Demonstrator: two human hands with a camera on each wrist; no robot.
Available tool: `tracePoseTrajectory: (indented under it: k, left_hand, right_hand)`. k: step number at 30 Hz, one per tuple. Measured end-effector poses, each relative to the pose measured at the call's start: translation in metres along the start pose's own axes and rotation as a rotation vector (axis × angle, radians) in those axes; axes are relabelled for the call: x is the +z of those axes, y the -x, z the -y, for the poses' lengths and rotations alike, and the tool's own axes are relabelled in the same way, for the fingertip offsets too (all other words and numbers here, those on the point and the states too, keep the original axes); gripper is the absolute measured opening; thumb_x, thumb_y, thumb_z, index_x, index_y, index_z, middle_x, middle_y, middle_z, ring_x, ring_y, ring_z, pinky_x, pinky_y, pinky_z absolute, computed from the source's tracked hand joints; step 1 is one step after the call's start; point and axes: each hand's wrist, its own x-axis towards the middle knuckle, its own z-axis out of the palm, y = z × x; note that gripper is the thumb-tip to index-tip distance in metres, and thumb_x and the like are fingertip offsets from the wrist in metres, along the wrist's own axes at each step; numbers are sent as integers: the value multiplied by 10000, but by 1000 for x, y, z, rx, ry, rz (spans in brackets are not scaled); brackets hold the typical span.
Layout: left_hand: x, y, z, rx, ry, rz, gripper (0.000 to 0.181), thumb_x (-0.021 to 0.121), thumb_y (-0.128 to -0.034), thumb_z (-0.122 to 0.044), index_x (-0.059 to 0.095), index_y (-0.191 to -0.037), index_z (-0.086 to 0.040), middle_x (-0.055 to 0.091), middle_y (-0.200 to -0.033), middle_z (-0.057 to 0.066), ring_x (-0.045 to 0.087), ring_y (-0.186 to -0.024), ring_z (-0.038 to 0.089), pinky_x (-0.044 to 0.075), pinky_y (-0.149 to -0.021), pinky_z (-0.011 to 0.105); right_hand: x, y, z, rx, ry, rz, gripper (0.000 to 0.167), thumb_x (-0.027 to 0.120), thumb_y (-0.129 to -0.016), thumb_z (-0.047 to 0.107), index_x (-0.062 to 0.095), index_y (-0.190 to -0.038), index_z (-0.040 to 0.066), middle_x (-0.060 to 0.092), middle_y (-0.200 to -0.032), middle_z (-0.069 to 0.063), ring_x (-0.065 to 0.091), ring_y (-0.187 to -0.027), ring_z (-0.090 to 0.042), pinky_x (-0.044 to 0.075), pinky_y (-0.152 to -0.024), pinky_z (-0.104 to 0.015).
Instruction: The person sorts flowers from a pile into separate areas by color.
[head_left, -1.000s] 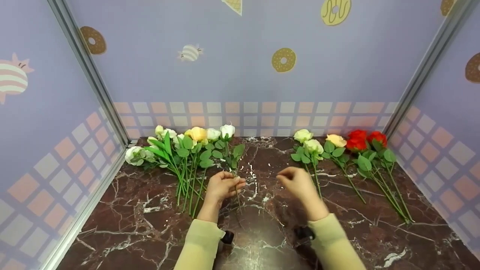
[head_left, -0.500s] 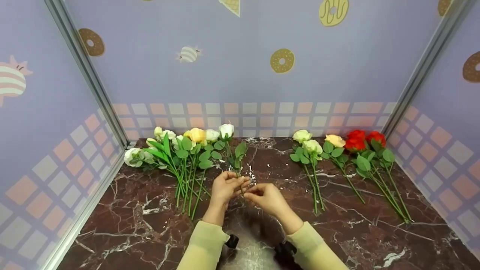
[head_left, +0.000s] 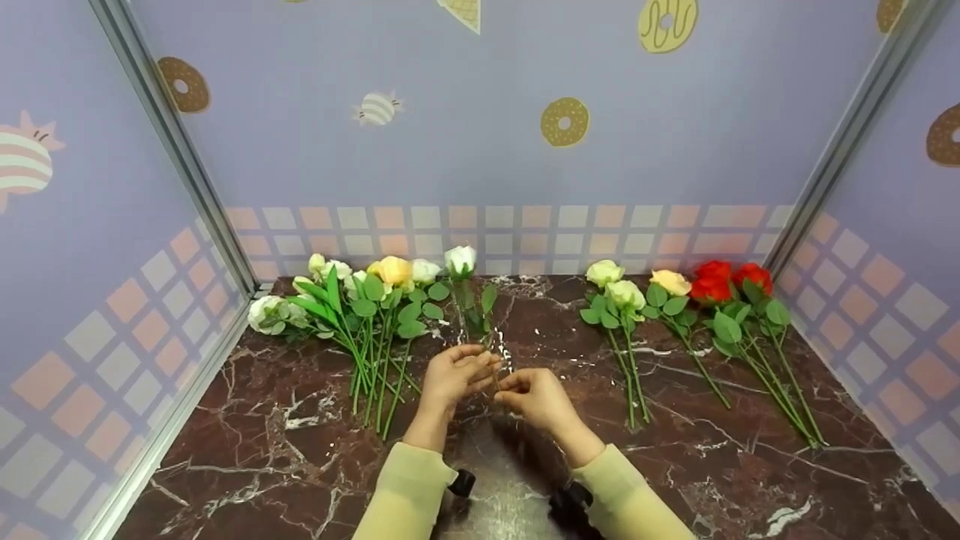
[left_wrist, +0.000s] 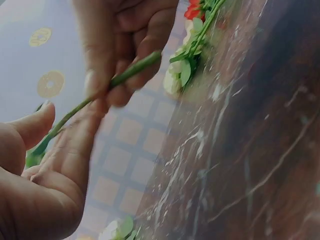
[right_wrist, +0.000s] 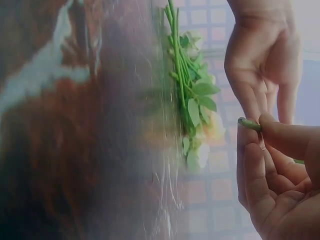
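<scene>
A white rose [head_left: 460, 259] stands tilted away from me above the table, both hands at its stem. My left hand [head_left: 452, 379] holds the stem between thumb and rather straight fingers, below the leaves. Lower down, my right hand [head_left: 538, 401] pinches the stem near its cut end. In the left wrist view the green stem [left_wrist: 134, 71] runs from the left thumb and fingers to the right hand's pinch. The right wrist view shows the stem's tip [right_wrist: 248, 124] sticking out between right thumb and forefinger. The bloom is outside both wrist views.
On the left lies a bunch of white and yellow flowers [head_left: 394, 270] with long green stems. Two pale green roses [head_left: 625, 295], a peach rose [head_left: 671, 282] and red roses [head_left: 712, 280] lie on the right. Patterned panels [head_left: 480, 135] enclose the marble table [head_left: 300, 465].
My right hand has come left and down from beside the pale green roses to the white rose's stem. The white rose has turned, its bloom shifting slightly right.
</scene>
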Motion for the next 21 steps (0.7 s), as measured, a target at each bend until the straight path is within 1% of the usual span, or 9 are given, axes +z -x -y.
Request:
tracePoseTrajectory:
  k: [2, 4, 8, 11, 13, 15, 16, 18, 21]
  left_hand:
    - [-6, -1, -3, -3, -22, -21, 326, 671, -987, -37, 586, -1259, 121, 743, -1152, 266, 784, -977, 249, 645, -901, 403]
    - [-15, -2, -6, 8, -48, -67, 346, 674, -983, -39, 586, -1272, 130, 731, -1163, 282, 783, -965, 251, 641, -911, 411]
    - [-35, -5, -12, 34, -99, -202, 334, 687, -973, -40, 607, -1252, 124, 728, -1144, 286, 768, -894, 207, 651, -883, 387]
    - [-53, -7, -15, 70, -145, -300, 314, 693, -971, -41, 630, -1225, 132, 724, -1126, 300, 756, -890, 228, 656, -858, 375]
    - [-64, -8, -16, 97, -207, -365, 301, 696, -973, -53, 649, -1207, 130, 724, -1118, 302, 739, -908, 256, 650, -825, 336]
    - [-76, -8, -17, 114, -307, -430, 286, 688, -985, -79, 670, -1200, 108, 720, -1128, 287, 713, -958, 286, 618, -800, 296]
    - [-81, -8, -17, 117, -352, -458, 287, 682, -991, -93, 675, -1205, 98, 715, -1137, 281, 697, -980, 312, 603, -795, 303]
    - [-91, -7, -18, 101, -437, -498, 293, 664, -1005, -115, 677, -1233, 71, 695, -1182, 269, 664, -1049, 348, 577, -837, 339]
    - [-101, -4, -20, 46, -504, -505, 346, 635, -1024, -124, 627, -1318, 57, 632, -1305, 278, 606, -1209, 404, 548, -978, 465]
  right_hand:
    - [-4, -2, -3, 11, 5, -23, 98, 784, -877, 26, 759, -922, -57, 763, -807, -178, 606, -599, -38, 537, -550, -181]
    - [-9, -3, -6, 25, 18, -55, 98, 785, -874, 28, 762, -924, -53, 766, -808, -177, 607, -597, -35, 539, -549, -186]
    - [-19, -7, -13, 57, 42, -118, 97, 786, -870, 32, 767, -923, -48, 768, -803, -176, 613, -583, -46, 552, -539, -206]
    - [-26, -10, -20, 80, 56, -169, 96, 793, -863, 34, 771, -915, -44, 767, -801, -168, 626, -600, -57, 567, -562, -222]
    - [-29, -11, -25, 88, 77, -201, 95, 802, -855, 36, 775, -905, -39, 768, -803, -160, 625, -611, -62, 563, -575, -233]
    - [-32, -12, -30, 108, 94, -224, 89, 808, -853, 41, 781, -898, -30, 766, -795, -148, 614, -610, -68, 536, -572, -230]
    - [-34, -13, -32, 113, 99, -234, 87, 808, -852, 37, 781, -896, -33, 764, -791, -149, 614, -608, -74, 527, -569, -234]
    - [-37, -14, -36, 138, 108, -249, 85, 805, -858, 37, 782, -893, -36, 760, -785, -144, 614, -604, -80, 518, -561, -234]
    - [-41, -14, -40, 185, 131, -261, 88, 805, -862, 44, 780, -887, -37, 756, -778, -133, 612, -595, -81, 517, -566, -231]
